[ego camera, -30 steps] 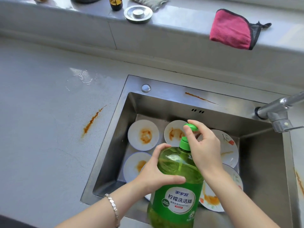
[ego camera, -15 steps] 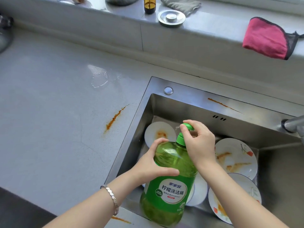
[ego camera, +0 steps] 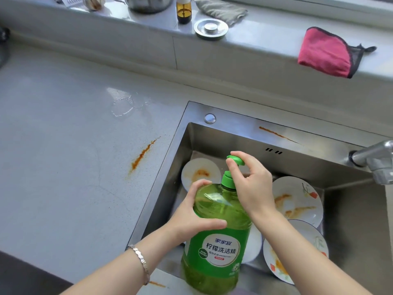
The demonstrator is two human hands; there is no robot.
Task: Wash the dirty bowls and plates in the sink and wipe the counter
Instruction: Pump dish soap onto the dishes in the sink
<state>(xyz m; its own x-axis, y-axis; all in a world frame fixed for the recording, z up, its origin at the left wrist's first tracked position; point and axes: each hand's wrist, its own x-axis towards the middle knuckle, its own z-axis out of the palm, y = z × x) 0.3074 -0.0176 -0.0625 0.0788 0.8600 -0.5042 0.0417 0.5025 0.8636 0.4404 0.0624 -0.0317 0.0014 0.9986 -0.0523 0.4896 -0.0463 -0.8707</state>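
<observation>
A big green dish-soap bottle [ego camera: 214,237] is held over the steel sink [ego camera: 231,133]. My left hand [ego camera: 191,211] grips its shoulder. My right hand [ego camera: 251,186] pinches the green pump head [ego camera: 235,160], which stands raised on its stem. Several white plates smeared with orange sauce lie in the sink: one at the back left [ego camera: 200,173], one at the right [ego camera: 297,201], one at the front right [ego camera: 282,265]; others are hidden behind the bottle. An orange streak [ego camera: 142,155] stains the grey counter [ego camera: 63,167].
A pink cloth [ego camera: 325,52] hangs on the ledge at the back right, with a grey rag [ego camera: 221,9], a sink strainer lid [ego camera: 211,29] and a brown bottle [ego camera: 184,11]. The tap [ego camera: 374,158] juts in at the right. A puddle [ego camera: 123,105] lies on the counter.
The view has swung left and down, so the sink sits further right. The pump head now stands higher above the bottle's neck. Both hands keep their hold.
</observation>
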